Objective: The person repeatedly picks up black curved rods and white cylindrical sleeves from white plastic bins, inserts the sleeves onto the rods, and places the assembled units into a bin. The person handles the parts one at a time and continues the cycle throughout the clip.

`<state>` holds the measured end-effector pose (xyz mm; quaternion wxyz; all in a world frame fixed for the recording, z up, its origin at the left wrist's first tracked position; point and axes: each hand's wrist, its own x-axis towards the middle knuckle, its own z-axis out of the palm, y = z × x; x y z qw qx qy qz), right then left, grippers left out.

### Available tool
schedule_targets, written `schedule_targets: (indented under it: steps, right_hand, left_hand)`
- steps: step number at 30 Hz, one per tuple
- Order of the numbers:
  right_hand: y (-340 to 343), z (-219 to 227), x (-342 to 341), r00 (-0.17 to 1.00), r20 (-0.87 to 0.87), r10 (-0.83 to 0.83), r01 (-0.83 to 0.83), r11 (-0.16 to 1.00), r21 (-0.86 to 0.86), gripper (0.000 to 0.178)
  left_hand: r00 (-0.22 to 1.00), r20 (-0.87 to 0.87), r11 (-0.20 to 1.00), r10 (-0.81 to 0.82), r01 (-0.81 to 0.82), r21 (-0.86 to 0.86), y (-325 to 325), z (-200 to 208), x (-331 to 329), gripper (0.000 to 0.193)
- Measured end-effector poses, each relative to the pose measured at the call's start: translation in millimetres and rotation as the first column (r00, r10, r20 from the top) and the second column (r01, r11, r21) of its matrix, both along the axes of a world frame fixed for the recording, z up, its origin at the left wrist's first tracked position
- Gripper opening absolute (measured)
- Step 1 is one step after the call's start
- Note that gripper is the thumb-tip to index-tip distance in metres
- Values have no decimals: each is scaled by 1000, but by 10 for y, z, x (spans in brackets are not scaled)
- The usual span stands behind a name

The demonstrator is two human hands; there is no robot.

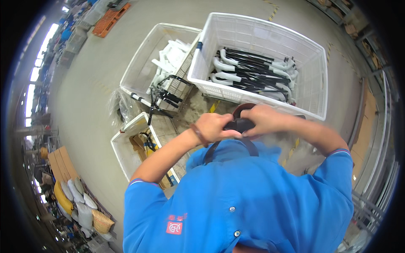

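Both of my hands meet in front of my chest around a black object (239, 125), whose kind I cannot make out because the fingers cover most of it. My left hand (214, 126) grips its left side, thumb toward the middle. My right hand (262, 119) is closed on its right side, with the two thumbs nearly touching. A dark brown curved band (244, 108) arches just beyond the fingers. Just past my hands stands a large white crate (257, 96) holding several black tubes (253, 69) with curved ends wrapped in white.
Left of it, another white crate (141, 55) holds white wrapped pieces (171, 57); a black metal frame (166, 96) leans over its near corner. A smaller white crate (120, 149) with cardboard sits by my left forearm. Clear plastic bags (120, 105) lie beside it. Metal racks stand at right.
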<state>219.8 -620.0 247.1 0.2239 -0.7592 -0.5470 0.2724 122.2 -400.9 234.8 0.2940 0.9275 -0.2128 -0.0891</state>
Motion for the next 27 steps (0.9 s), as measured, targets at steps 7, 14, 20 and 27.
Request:
schedule_targets:
  steps: [7,14,20,27]
  right_hand:
    - [498,-62,45,952,164,-260,234,958,165,38]
    - [49,858,731,851,-342,-398,445,893,69,33]
    - [459,603,977,926,-90,-366,377,898,229,30]
    - [1809,549,1104,983,116,-143,141,990,26,30]
  left_hand:
    - [958,128,943,255,-218,-252,225,63,266,69]
    - [859,-431,759,275,-469,-451,1022,301,-42,27]
    - [621,-773,481,126,-720,-500,1026,516,-594,26]
    - [499,-825,190,266,-866,-462,1324,172,-959,18]
